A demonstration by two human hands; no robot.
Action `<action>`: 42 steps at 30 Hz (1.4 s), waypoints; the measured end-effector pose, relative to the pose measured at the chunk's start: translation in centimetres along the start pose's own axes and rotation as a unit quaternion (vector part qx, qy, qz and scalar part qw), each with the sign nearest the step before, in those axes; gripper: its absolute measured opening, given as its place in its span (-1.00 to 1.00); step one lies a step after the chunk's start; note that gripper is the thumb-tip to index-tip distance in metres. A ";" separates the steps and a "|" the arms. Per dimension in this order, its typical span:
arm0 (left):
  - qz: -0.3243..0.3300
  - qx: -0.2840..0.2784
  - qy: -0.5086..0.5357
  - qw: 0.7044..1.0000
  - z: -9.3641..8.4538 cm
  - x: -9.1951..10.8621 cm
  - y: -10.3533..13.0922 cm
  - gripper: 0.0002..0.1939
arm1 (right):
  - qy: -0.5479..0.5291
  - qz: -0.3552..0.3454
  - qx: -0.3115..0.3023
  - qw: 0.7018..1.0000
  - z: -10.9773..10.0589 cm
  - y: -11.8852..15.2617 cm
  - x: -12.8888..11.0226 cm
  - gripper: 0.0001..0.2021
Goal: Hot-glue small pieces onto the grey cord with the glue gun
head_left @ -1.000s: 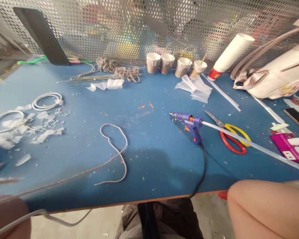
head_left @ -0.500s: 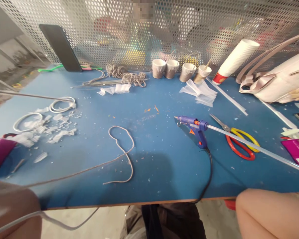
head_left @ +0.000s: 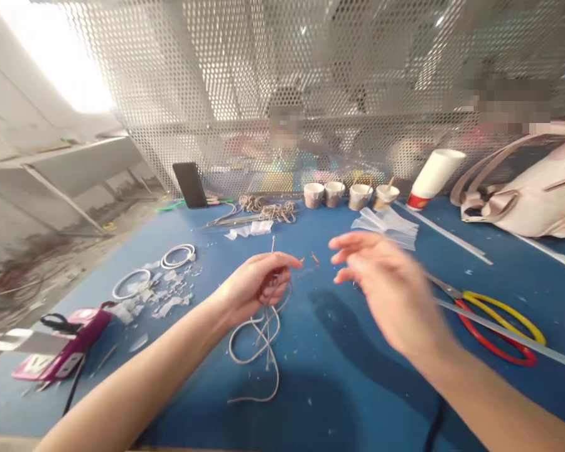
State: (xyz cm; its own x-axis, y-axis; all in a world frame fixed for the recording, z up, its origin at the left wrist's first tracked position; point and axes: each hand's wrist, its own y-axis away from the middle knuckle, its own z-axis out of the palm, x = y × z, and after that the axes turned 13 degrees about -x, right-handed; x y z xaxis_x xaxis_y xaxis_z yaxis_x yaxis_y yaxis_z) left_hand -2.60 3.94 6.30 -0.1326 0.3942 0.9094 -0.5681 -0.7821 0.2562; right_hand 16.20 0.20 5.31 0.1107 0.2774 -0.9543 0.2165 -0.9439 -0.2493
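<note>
My left hand (head_left: pixel 257 285) is closed around a thin grey cord (head_left: pixel 277 375) above the middle of the blue table. A short cord end sticks up beyond the fingers, and loose loops hang and lie below. To the right, my right hand (head_left: pixel 381 276) is raised over the table, slightly blurred, its fingers apart with nothing visible in them. The glue gun is mostly hidden behind this hand; its long clear glue stick (head_left: pixel 508 333) runs out to the right. Scissors (head_left: pixel 531 359) with red and yellow handles lie under that stick.
Several coated paper cups (head_left: pixel 313 196), a cup stack (head_left: pixel 435 179) and cord bundles (head_left: pixel 282 213) line the perforated screen. A phone (head_left: pixel 189 185) leans there. Left are white rings (head_left: pixel 177 246), scraps and a purple pack (head_left: pixel 89 326). Plastic strips (head_left: pixel 393 226) and a bag (head_left: pixel 537 182) are right.
Both hands have come over the table. The cord that stretched leftward is now gathered in my left hand. The view has tilted upward, and the glue gun has become mostly covered by my right hand.
</note>
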 end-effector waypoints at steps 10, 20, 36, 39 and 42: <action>-0.001 -0.029 0.088 0.996 0.2 -2.0 -0.2 -0.90 | -0.283 0.228 -0.191 0.912 3.1 0.1 3.8 -0.84; -0.004 0.038 0.131 0.991 -2.6 -3.2 -1.4 -0.93 | -0.467 0.175 -0.111 0.859 0.4 -0.1 5.1 -0.86; 0.001 0.026 0.130 0.991 -1.9 -4.1 -1.2 -0.87 | -0.244 0.071 -0.065 0.965 1.4 1.1 5.2 -0.87; -0.004 0.009 0.143 0.990 -0.9 -4.3 -0.8 -0.78 | -0.335 0.136 -0.074 0.930 1.9 1.1 5.3 -0.88; -0.012 0.002 0.151 0.988 0.0 -4.8 -0.4 -0.73 | -0.403 0.188 -0.061 0.894 2.1 1.0 5.4 -0.93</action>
State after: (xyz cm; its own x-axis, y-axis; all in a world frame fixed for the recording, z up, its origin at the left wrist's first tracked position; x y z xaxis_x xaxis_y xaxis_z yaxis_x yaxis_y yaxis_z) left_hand -1.70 2.34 1.82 -0.3560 0.5379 0.7641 -0.5713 -0.7724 0.2776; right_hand 15.01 0.35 -0.41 -0.5261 -0.3204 -0.7878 0.4198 -0.9034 0.0871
